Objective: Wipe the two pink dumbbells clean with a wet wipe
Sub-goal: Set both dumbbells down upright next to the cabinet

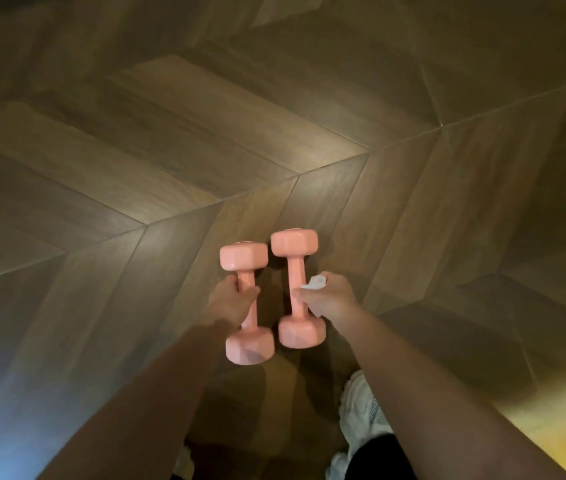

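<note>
Two pink dumbbells are seen just below the middle of the view, side by side and close but not touching, each with its long axis running from 6 to 12 o'clock. The left dumbbell (247, 277) is gripped round its handle by the left hand (231, 301), the fingers curled over the bar from the 9 o'clock side. The right dumbbell (296, 271) stands at 3 o'clock of the first, set slightly farther toward 12 o'clock.

A crumpled white wet wipe (314, 282) is held in the right hand (331, 299) and shows at the hand's 11 o'clock edge, pressed against the handle of the right dumbbell — the thumb is laid on the bar just below it. The two hands are kept apart, one on each dumbbell.

Beneath them a wooden herringbone floor (274, 133) is spread. Whether the weights rest on it or are lifted slightly clear cannot be told, since the picture is dim and soft. At 5 o'clock of the dumbbells — under the right forearm — something white, possibly a shoe (361, 407), is partly seen.
</note>
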Motion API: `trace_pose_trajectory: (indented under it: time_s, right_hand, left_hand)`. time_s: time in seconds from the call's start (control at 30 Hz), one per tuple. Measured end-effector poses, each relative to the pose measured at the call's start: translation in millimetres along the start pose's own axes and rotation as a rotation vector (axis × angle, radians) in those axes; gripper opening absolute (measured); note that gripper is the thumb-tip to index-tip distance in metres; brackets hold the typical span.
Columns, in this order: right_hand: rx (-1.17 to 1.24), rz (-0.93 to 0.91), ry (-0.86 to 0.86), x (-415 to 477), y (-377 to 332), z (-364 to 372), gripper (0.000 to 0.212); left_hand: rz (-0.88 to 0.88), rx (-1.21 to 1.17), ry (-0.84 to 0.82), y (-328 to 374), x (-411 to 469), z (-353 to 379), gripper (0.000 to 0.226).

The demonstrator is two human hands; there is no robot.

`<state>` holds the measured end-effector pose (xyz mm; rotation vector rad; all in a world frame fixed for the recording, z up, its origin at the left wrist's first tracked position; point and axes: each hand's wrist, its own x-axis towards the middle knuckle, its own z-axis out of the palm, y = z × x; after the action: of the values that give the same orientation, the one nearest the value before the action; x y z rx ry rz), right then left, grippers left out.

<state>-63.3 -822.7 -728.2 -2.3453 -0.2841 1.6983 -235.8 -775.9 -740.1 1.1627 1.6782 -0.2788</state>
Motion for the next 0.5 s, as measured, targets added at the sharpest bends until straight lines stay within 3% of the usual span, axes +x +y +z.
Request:
trace_pose_trajectory:
  time_s: [0.13, 0.33, 0.5]
  right_hand:
    - [0.071, 0.017, -0.095, 5, 2, 2, 0.041]
    - [0.090, 0.090, -0.156, -9, -2, -15, 0.029]
    - [0.212, 0.115, -0.241, -63, -18, -64, 0.032]
  left_hand:
    - [-0.037, 0.014, -0.028, 4, 8, -1, 0.017]
    - [-0.082, -0.057, -0.076, 14, -8, -13, 0.021]
    - [-0.037, -0.071, -0.135, 68, -62, -47, 0.014]
